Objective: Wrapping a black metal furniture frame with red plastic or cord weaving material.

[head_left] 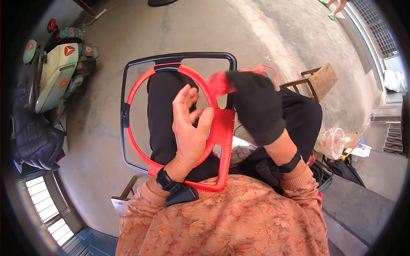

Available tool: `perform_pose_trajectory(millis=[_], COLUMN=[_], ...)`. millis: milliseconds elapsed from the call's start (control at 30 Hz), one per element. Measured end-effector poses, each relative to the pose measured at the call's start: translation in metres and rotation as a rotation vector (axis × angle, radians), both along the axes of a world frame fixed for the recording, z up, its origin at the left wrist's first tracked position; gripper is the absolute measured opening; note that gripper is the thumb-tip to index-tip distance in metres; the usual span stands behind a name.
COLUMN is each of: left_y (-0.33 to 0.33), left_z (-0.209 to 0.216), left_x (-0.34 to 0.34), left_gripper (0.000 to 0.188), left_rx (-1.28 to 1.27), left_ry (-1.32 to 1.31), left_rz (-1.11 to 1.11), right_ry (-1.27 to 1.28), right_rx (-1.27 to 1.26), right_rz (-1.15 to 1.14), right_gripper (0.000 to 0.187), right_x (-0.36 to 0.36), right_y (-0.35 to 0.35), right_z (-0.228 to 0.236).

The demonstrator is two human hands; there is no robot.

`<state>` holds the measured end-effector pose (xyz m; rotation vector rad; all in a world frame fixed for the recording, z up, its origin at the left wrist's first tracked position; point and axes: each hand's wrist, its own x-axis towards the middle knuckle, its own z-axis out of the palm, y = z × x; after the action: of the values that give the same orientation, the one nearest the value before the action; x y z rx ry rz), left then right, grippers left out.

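A black rectangular frame (123, 111) with a ring inside lies across my lap. Red strip or cord is wound around much of the ring (136, 85), while bare black stretches show at its top and left. On the frame's right side, a broad red woven panel (223, 123) joins ring and frame. My left hand (190, 128), bare, hovers over the ring's right half, fingers loosely spread and holding nothing. In a black glove, my right hand (256, 106) grips a bundle of red strip (218, 84) above the frame's right bar. The bundle is motion-blurred, and a loose loop trails behind the glove.
A wooden stool (322, 83) stands beyond my right knee. At right are a clear plastic bag (331, 141) and papers (361, 149) beside a grey ledge (358, 205). A scooter (60, 77) with a dark jacket (36, 138) stands at left. Another person's legs (337, 8) show far right.
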<state>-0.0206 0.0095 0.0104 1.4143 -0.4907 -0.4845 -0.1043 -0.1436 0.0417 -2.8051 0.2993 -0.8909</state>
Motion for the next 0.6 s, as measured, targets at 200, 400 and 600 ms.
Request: perform_pose_trajectory(millis=[200, 400, 600], left_y=[0.003, 0.006, 0.002], left_z=[-0.003, -0.012, -0.019], left_x=[0.001, 0.006, 0.002], left_gripper=[0.045, 0.033, 0.023], left_rx=[0.071, -0.077, 0.004], left_ry=[-0.131, 0.333, 0.492], left_rz=[0.026, -0.048, -0.091], right_ry=[-0.085, 0.085, 0.281], right_rx=[0.023, 1.283, 1.460], right_rz=[0.164, 0.043, 0.318], right_gripper=[0.029, 0.013, 0.031], right_x=[-0.002, -0.021, -0.008], right_y=[0.009, -0.009, -0.002], right_z=[0.019, -0.031, -0.058])
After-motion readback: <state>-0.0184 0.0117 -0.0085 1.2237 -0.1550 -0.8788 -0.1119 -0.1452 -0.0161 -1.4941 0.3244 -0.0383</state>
